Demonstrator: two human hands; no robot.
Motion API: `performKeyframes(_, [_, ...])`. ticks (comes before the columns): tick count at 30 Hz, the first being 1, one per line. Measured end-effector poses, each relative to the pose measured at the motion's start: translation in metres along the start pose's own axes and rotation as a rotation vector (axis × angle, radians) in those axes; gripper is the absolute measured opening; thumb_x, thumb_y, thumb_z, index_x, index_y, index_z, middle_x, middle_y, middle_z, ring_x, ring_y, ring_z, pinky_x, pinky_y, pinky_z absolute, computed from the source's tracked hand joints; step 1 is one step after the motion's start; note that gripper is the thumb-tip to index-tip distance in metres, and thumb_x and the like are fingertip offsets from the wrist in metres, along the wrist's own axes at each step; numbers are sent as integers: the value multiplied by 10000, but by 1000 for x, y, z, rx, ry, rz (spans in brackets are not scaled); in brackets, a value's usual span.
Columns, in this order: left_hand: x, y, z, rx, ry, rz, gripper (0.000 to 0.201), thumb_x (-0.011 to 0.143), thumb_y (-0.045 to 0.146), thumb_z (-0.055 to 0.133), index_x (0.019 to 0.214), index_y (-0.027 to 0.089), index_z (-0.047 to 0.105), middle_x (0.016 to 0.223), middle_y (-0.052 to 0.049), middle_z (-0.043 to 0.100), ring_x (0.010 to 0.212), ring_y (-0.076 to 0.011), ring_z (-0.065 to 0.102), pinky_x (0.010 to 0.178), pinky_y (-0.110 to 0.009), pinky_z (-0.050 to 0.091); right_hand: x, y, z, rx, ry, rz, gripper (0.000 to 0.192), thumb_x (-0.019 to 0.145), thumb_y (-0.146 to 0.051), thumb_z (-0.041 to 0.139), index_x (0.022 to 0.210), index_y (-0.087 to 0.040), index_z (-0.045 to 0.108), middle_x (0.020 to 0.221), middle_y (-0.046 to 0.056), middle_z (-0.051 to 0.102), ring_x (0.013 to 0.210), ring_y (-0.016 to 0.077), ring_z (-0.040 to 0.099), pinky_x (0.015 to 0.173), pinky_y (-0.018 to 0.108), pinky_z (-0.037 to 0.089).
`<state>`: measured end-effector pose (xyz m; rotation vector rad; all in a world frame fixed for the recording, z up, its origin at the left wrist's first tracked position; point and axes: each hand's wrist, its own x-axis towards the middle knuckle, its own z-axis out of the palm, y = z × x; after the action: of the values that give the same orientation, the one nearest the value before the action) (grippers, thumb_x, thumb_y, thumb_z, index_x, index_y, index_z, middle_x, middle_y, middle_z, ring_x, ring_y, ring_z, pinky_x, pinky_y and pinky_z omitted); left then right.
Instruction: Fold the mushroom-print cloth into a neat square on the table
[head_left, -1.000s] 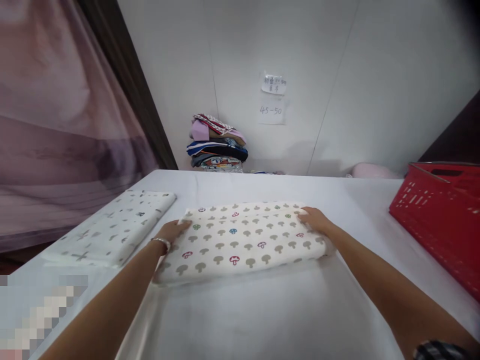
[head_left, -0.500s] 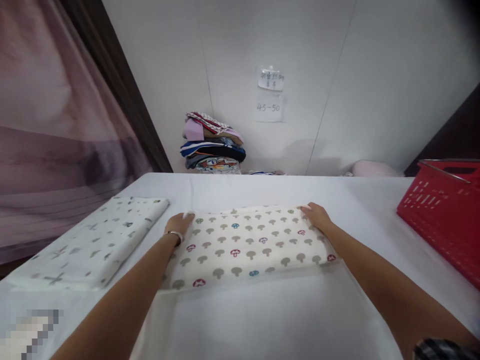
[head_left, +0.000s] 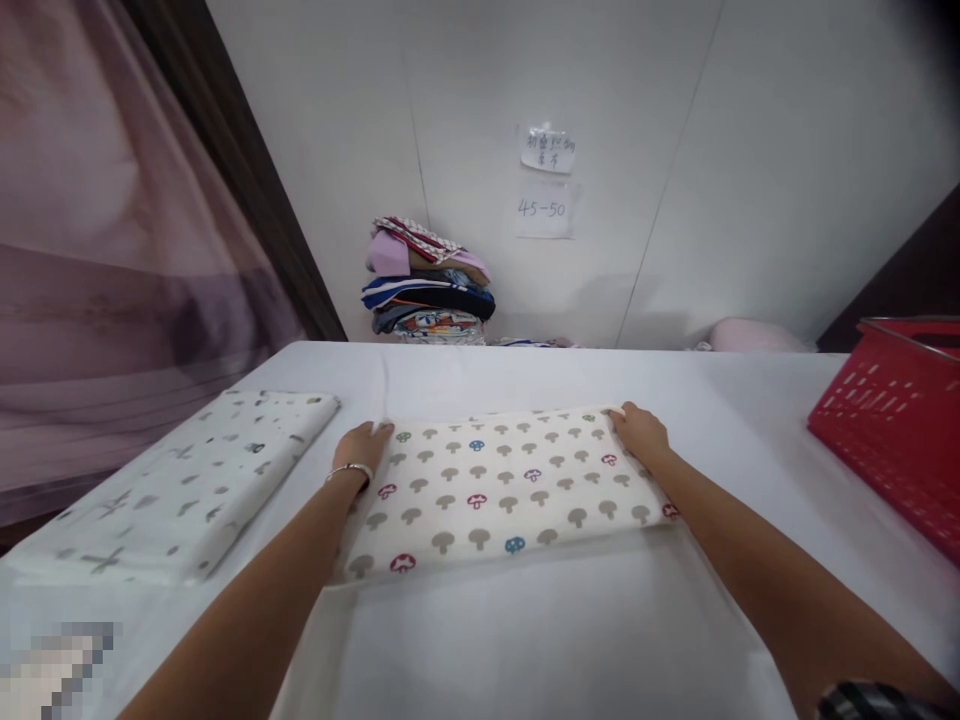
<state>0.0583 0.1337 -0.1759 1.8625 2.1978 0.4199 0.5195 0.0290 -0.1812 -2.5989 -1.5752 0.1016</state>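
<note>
A cream cloth [head_left: 495,490] printed with grey, red, blue and green mushrooms is stretched out over the white table in front of me. My left hand [head_left: 361,448] grips its far left corner, thumb and fingers closed on the edge; a bracelet circles that wrist. At the far right corner, my right hand [head_left: 640,428] pinches the cloth in the same way. The far edge is pulled nearly straight between the two hands. Pale plain fabric hangs or lies below the printed part, between my forearms.
Left of me lies a folded white cloth [head_left: 195,470] with a leaf-like print. A red plastic basket [head_left: 892,430] stands at the right on the table [head_left: 735,400]. Behind the table are a pile of folded fabrics [head_left: 427,280] and handwritten paper signs [head_left: 546,208] on the wall.
Both hands keep their hold on the cloth's far corners, and the cloth looks almost unchanged. The view has shifted slightly.
</note>
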Motion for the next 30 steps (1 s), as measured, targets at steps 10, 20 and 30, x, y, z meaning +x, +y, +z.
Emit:
performKeyframes(10, [-3, 32, -9, 113, 15, 175, 585, 761, 573, 508, 1186, 174, 553, 1207, -126, 595, 1088, -284, 543, 874, -360, 407, 14, -6, -19, 115, -131, -163, 499, 823, -451, 467, 1243, -183, 501, 1247, 108, 558, 1095, 263, 534, 854, 328, 414])
performKeyframes(20, [-24, 113, 30, 183, -227, 722, 416, 804, 528, 511, 1057, 224, 641, 1090, -60, 644, 1043, -227, 558, 947, -359, 333, 26, -48, -24, -7, -249, -502, 434, 821, -447, 504, 1176, -204, 568, 1246, 84, 563, 1103, 259, 523, 855, 313, 397])
performKeyframes(30, [-28, 126, 60, -1, -136, 468, 284, 854, 407, 476, 988, 204, 623, 1047, -51, 651, 1003, -204, 567, 911, -329, 361, 15, -50, 7, -11, 61, -460, 282, 916, -378, 389, 926, -182, 591, 992, 71, 642, 886, 196, 566, 730, 275, 360])
